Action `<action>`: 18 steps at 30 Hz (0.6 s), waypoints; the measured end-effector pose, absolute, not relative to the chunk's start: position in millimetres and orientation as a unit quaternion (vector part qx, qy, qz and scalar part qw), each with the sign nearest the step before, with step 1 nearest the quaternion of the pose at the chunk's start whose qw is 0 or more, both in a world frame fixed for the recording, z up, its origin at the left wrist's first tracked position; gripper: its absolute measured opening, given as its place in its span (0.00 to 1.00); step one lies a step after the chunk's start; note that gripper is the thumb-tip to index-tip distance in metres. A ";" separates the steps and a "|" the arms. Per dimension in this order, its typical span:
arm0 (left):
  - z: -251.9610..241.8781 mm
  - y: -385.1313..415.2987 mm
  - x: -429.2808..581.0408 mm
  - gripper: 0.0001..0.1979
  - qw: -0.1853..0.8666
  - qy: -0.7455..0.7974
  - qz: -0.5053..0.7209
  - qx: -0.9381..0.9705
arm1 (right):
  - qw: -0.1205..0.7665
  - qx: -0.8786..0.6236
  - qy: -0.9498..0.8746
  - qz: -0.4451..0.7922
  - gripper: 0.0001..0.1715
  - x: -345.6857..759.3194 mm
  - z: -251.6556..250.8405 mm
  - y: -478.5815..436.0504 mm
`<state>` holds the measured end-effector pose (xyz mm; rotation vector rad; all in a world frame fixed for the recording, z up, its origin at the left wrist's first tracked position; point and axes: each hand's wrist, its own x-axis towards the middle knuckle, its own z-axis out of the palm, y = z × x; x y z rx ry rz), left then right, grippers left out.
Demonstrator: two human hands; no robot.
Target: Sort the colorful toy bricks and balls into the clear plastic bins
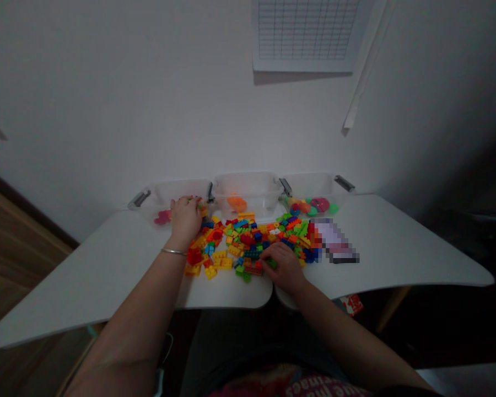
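1. Right fingers [268, 258] clenched on a green brick [273, 264], near edge of the pile. Right hand [284, 268] low over the counter, palm down.
2. Left fingers [192, 202] curled at the back of the pile, beside the left bin. Small bricks show at the tips; grasping or just touching: cannot tell. Left hand [185, 220] hides part of that bin. Metal bangle [173, 251] on the left wrist.
3. Plastic building bricks [248, 242]: loose, jumbled pile in red, yellow, orange, green and blue, mid-counter, between the hands.
4. Three clear plastic bins in a row at the counter's back edge, grey latches at the sides. Left bin [182, 191]: pink piece [162, 217]. Middle bin [246, 184]: orange piece [236, 204]. Right bin [308, 184]: mixed colourful pieces [312, 206], some round.
5. Pixelated object [333, 240] just right of the pile, too blurred to name.
6. White counter [388, 248], curved front edges, gap at centre. Behind it, white wall [107, 110] with a framed grid panel [306, 30]. Wood floor [16, 248] lower left.
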<state>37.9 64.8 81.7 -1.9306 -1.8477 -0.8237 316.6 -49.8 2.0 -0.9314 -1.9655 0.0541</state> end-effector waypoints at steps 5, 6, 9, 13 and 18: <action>85.1 67.4 38.1 0.21 0.180 -0.653 -0.272 -0.684 | 0.460 -0.383 -0.801 0.020 0.04 316.6 0.8 -49.5; 85.4 68.1 38.0 0.22 0.180 -0.652 -0.265 -0.687 | 0.458 -0.384 -0.801 0.022 0.04 316.7 1.1 -49.6; 85.3 70.2 38.3 0.21 0.184 -0.656 -0.248 -0.689 | 0.454 -0.385 -0.803 0.028 0.05 317.0 1.9 -50.0; 84.2 71.5 38.1 0.20 0.183 -0.659 -0.246 -0.687 | 0.456 -0.383 -0.803 0.033 0.04 317.2 1.3 -49.5; 84.9 65.4 39.4 0.20 0.168 -0.638 -0.304 -0.688 | 0.453 -0.387 -0.802 0.035 0.04 317.1 -0.3 -49.2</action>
